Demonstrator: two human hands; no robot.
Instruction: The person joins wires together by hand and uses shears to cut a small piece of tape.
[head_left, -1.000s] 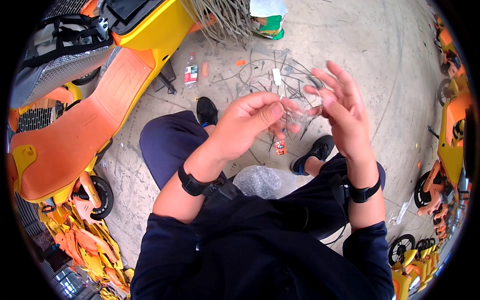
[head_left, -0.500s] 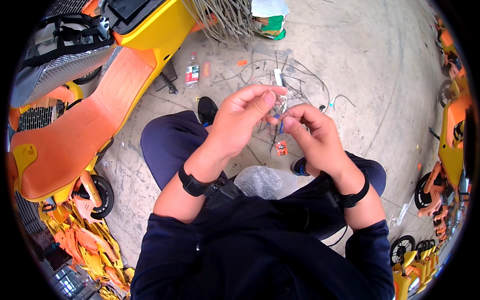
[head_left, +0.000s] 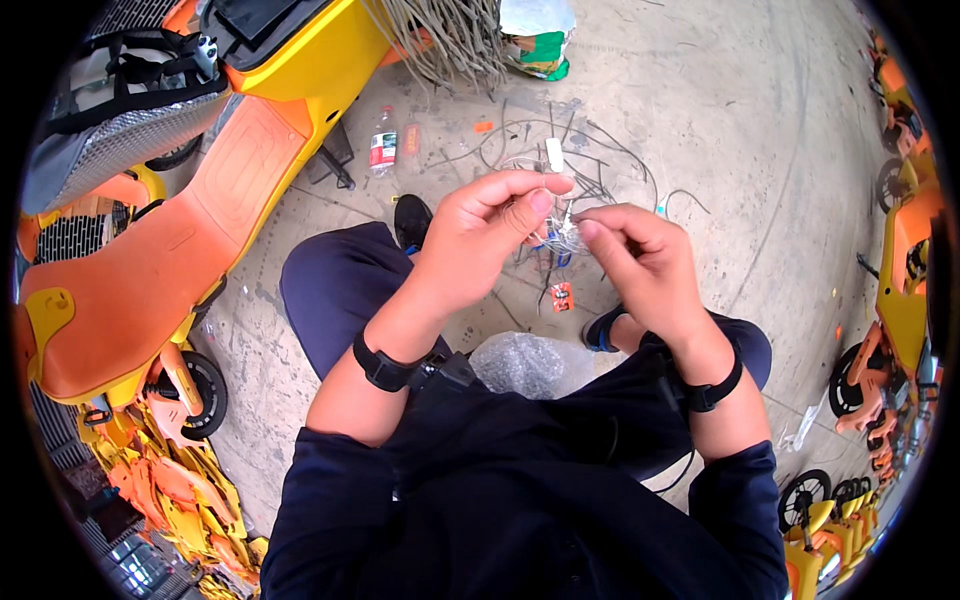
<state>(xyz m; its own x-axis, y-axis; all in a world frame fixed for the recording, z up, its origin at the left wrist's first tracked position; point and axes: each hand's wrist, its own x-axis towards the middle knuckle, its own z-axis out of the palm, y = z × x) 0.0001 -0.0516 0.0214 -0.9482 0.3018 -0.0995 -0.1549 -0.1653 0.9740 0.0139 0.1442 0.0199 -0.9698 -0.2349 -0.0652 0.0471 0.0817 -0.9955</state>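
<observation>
My left hand (head_left: 478, 235) is raised over the floor, its thumb and forefinger closed together. To its right, my right hand (head_left: 650, 262) is also in a pinch, thumb against fingers. A small gap separates the fingertips of the two hands. Whatever either hand pinches is too thin and small to name. Below and beyond the hands lies a loose tangle of thin wires (head_left: 600, 183) on the concrete. A white rectangular piece (head_left: 555, 154) sits among them. Nearer to me is a small orange packet (head_left: 562, 297), and clear bubble wrap (head_left: 530, 365) rests between my legs.
A yellow and orange scooter body (head_left: 190, 240) stands close on the left. Beyond my left foot is a plastic bottle (head_left: 383, 145). A bundle of grey cables (head_left: 450, 45) hangs ahead, beside a green and white bag (head_left: 540, 45). More scooters (head_left: 900, 270) line the right.
My right hand has moved a little to the right, away from the left, and the gap between their fingertips has widened. My left hand has barely moved.
</observation>
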